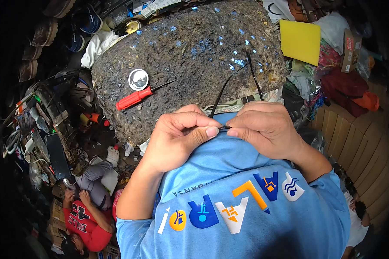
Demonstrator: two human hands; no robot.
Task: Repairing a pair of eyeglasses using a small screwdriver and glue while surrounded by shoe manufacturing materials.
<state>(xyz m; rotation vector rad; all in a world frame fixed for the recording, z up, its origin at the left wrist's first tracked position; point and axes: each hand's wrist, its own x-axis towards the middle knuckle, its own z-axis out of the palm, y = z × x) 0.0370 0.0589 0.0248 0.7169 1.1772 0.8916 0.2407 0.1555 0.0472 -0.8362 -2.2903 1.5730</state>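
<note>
Just below the edge of a rough, dark, pitted tabletop (168,56), against a light-blue printed T-shirt (229,153), a person holds a pair of thin black eyeglasses (256,80). The left hand (177,136) has its grip pinched on the frame between thumb and forefinger; the right hand (268,131) has its grip clamped on it too, the thumb tips close together. Fingers cover most of the front, leaving a short dark piece visible, and the lenses cannot be made out. The slim temples stretch away over the tabletop, far ends near each other; whether they touch the surface is unclear. To the left lies a red-handled screwdriver (135,98) with a slim dark shaft, near a small, round, white-rimmed container (138,89) whose shiny contents are hard to read. A flat, square yellow sheet (300,42) sits at the tabletop's right edge. At lower left is another person in a red shirt (88,224); at right, someone in white (355,216) is mostly hidden. Dark shoes (86,21) at upper left fade into the black rim of the view.
</note>
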